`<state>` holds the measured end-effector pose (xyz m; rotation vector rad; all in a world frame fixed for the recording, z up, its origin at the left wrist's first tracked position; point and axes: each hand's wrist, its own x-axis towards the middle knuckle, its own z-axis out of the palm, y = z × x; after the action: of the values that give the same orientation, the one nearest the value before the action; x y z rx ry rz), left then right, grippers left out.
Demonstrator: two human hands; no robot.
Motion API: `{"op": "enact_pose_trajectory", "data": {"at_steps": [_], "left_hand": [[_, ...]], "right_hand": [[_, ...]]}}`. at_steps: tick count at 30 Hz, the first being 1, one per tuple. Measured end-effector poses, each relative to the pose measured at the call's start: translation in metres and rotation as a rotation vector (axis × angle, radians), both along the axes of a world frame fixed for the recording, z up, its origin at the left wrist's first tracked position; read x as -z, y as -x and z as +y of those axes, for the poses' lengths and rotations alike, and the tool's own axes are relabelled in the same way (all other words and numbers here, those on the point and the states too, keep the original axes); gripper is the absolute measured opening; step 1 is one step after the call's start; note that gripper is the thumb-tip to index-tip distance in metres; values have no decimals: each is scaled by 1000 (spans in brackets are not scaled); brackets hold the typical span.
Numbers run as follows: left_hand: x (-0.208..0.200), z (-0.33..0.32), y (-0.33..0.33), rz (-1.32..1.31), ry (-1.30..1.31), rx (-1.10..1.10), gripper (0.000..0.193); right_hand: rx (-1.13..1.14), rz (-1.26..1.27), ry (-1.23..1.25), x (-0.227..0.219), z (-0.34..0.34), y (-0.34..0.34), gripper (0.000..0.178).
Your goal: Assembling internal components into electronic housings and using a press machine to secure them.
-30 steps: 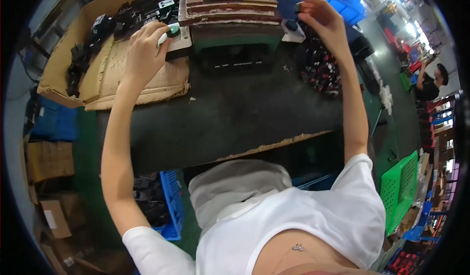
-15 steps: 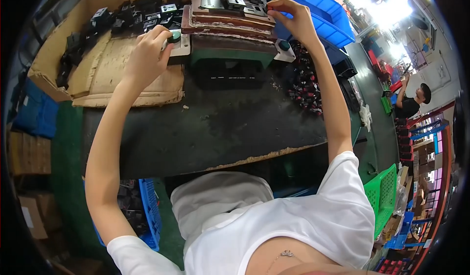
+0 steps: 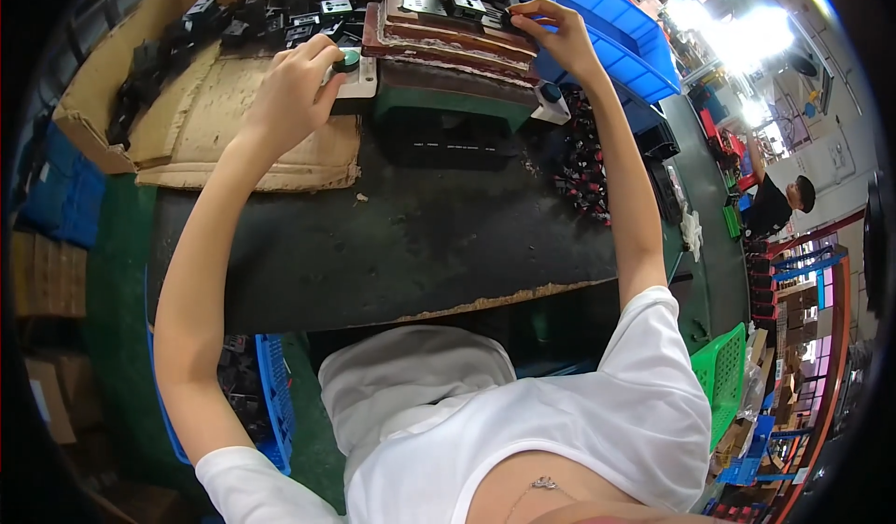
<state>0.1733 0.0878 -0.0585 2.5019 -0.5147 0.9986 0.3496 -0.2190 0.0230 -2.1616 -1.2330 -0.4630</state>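
Note:
My left hand point(image 3: 295, 83) is curled at a round green push button point(image 3: 346, 61) on a white-topped box, its fingers and thumb against the button's left side. On the right, my right hand point(image 3: 560, 34) has thumb and forefinger pinched on a small black part point(image 3: 508, 19) at the right end of a metal fixture plate point(image 3: 423, 1). A black socket-like housing point(image 3: 467, 5) sits on that plate. Beneath lies a stack of reddish-brown boards point(image 3: 453, 50) on a green machine base point(image 3: 453, 101). A second dark button point(image 3: 551, 92) stands below my right wrist, untouched.
A cardboard tray point(image 3: 252, 137) holds several black housings at left. Small red and black parts point(image 3: 583, 174) lie under my right forearm. Blue bins point(image 3: 635, 43) stand at the far right. A blue crate point(image 3: 273, 403) and green basket point(image 3: 723, 375) flank me. Another person point(image 3: 775, 197) works at right.
The view has shifted slightly, so the machine appears farther right. My right fingertips are a little farther left against the fixture. The left hand stays at the green button. The other person's arm has risen.

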Motion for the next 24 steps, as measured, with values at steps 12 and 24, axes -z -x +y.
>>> {"op": "enact_pose_trajectory", "data": {"at_steps": [12,24], "left_hand": [[1,-2,-1,-68,-19,-4,17],[-1,-15,-6,-146,-140,-109,9]], "right_hand": [[19,-130,32,-2,-1,5,18],[387,36,74,33,-61,49,19]]}}
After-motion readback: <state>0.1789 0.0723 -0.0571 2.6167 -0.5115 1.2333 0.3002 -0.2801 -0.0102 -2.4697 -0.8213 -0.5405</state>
